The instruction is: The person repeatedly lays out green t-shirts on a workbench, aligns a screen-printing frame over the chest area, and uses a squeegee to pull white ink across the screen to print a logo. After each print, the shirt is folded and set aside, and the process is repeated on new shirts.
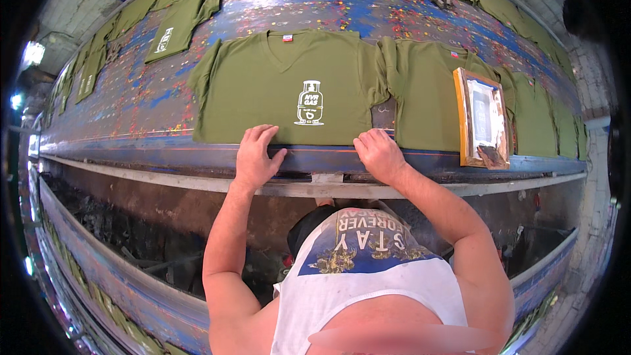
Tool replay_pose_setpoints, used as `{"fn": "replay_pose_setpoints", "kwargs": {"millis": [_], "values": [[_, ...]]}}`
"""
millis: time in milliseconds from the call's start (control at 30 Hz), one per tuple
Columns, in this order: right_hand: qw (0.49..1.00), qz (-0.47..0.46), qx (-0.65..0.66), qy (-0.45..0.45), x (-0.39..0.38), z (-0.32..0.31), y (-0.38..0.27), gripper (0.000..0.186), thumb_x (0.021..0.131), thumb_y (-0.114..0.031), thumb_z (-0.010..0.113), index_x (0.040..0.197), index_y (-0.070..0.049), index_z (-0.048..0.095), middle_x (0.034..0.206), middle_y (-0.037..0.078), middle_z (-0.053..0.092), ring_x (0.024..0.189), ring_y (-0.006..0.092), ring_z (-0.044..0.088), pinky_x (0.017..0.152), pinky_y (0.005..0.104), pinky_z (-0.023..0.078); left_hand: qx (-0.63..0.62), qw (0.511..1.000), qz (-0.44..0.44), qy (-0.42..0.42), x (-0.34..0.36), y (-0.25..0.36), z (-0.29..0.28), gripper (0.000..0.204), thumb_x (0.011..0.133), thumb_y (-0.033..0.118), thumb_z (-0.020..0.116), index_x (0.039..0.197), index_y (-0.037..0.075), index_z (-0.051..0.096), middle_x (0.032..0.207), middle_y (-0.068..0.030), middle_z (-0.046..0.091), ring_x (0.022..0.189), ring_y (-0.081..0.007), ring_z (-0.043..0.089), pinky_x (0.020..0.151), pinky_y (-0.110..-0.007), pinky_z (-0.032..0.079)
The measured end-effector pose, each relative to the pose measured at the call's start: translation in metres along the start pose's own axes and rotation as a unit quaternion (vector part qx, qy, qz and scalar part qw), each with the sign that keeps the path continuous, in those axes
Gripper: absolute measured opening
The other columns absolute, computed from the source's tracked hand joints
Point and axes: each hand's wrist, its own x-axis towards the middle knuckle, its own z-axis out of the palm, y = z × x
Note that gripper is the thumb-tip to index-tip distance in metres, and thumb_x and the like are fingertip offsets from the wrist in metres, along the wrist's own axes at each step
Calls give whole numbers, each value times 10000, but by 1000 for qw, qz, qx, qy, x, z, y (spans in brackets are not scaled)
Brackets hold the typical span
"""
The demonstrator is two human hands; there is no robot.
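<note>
An olive V-neck T-shirt with a white gas-cylinder print lies spread on the speckled printing table in front of me. My left hand rests at its lower hem, thumb apart from the lightly bent fingers. At the hem’s right corner, my right hand has its fingers curled together on the fabric; the fingertips are partly hidden. A wooden-framed printing screen lies on the neighbouring T-shirt, just right of my right hand.
More olive T-shirts line the table to the left, right and along the far edge. A small dark metal object sits at the back. A metal rail runs along the near side, above a floor gap, with another long table behind me.
</note>
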Motion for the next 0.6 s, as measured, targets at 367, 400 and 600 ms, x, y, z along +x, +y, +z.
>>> {"fn": "replay_pose_setpoints", "kwargs": {"millis": [367, 400, 600], "values": [[991, -20, 107, 79, 61, -55, 40, 78, 876, -58, 688, 933, -67, 635, 936, 120, 621, 938, 336, 673, 851, 445, 595, 103, 992, 73, -2, 28, -23, 8, 468, 827, 214, 938, 1241, 82, 764, 1144, -117, 706, 1105, -365, 700, 928, -492, 602], [989, -20, 118, 87, 63, -61, 43, 77, 874, -49, 688, 923, -64, 631, 941, 122, 616, 941, 340, 670, 855, 448, 594, 122, 990, 69, -4, 36, -26, 6, 426, 848, 200, 905, 1235, 96, 761, 1120, -116, 703, 1085, -367, 709, 906, -497, 608], [986, -18, 163, 24, 47, -56, 26, 84, 883, -40, 694, 953, -81, 720, 1017, 109, 613, 1002, 328, 671, 897, 482, 587, 82, 989, 63, 106, 101, -12, -25, 356, 870, 48, 740, 1220, 114, 748, 1077, -143, 757, 954, -401, 746, 839, -537, 621]]}}
